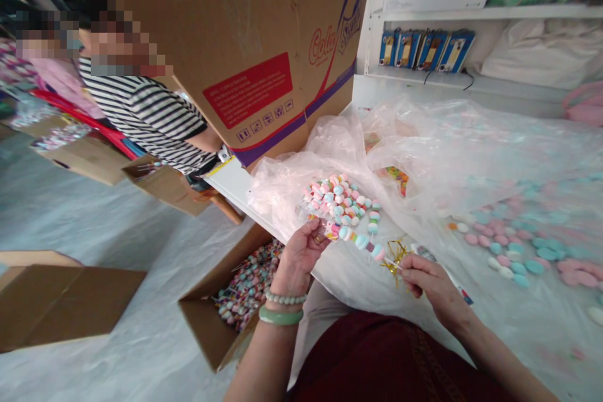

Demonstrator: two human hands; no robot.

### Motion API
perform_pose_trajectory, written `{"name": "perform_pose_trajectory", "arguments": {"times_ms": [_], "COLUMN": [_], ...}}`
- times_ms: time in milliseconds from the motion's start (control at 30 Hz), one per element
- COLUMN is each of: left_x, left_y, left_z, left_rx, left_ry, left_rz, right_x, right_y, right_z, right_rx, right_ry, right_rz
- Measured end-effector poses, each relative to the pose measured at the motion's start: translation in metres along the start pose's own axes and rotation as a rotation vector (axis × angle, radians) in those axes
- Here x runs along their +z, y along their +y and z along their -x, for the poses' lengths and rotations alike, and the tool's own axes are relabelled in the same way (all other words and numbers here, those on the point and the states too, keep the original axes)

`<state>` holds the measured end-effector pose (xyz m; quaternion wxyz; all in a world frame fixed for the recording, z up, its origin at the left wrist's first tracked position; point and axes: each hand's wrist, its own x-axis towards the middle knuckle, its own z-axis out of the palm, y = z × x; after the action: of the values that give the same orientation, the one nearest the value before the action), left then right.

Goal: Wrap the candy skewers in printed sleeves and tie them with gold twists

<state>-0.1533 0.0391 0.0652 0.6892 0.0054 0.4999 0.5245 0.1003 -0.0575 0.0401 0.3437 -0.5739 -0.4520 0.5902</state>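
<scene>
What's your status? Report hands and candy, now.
Left hand gripping candy skewer. Right hand at gold ties. Plastic bag behind, nothing blocking the hands.

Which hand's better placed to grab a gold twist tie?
Right, probably: the right hand sits beside the gold twist ties, while the left hand is busy gripping the candy skewers and lies farther off.

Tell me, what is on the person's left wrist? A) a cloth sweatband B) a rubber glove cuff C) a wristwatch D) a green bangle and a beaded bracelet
D. The person's left hand has a green bangle and a pale beaded bracelet at its wrist.
</scene>
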Motion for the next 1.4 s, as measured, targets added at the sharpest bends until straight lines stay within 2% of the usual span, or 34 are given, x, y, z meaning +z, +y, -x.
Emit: {"name": "perform_pose_trajectory", "arguments": {"times_ms": [133, 367, 533, 633, 767, 900, 1033, 1267, 1400], "left_x": [0.002, 0.004, 0.006, 0.007, 0.008, 0.008, 0.009, 0.010, 0.010], "left_y": [-0.003, -0.018, -0.023, -0.021, -0.016, -0.018, -0.028, -0.036, -0.037], "left_z": [-0.001, -0.011, -0.014, -0.011, -0.004, -0.001, -0.002, -0.003, -0.004], "left_rx": [-0.042, 0.110, 0.128, 0.138, 0.114, 0.136, 0.156, 0.115, 0.078], "left_ry": [-0.021, -0.005, -0.043, -0.082, -0.194, -0.219, -0.246, -0.281, -0.283], "left_rz": [0.006, 0.079, 0.080, 0.011, -0.172, -0.243, -0.214, -0.214, -0.212], "right_x": [0.003, 0.009, 0.007, 0.001, -0.006, -0.004, 0.005, 0.011, 0.013], "right_y": [0.000, 0.003, 0.006, 0.008, 0.011, 0.011, 0.010, 0.008, 0.008], "right_z": [0.001, 0.002, -0.001, -0.002, -0.004, -0.005, -0.006, -0.008, -0.006], "right_rx": [-0.011, -0.106, -0.121, -0.116, -0.119, -0.089, 0.020, 0.062, 0.080], "right_ry": [-0.011, -0.024, -0.027, -0.017, -0.017, -0.031, -0.053, 0.029, -0.002], "right_rz": [-0.005, 0.160, 0.214, 0.245, 0.256, 0.158, -0.002, 0.109, 0.088]}}
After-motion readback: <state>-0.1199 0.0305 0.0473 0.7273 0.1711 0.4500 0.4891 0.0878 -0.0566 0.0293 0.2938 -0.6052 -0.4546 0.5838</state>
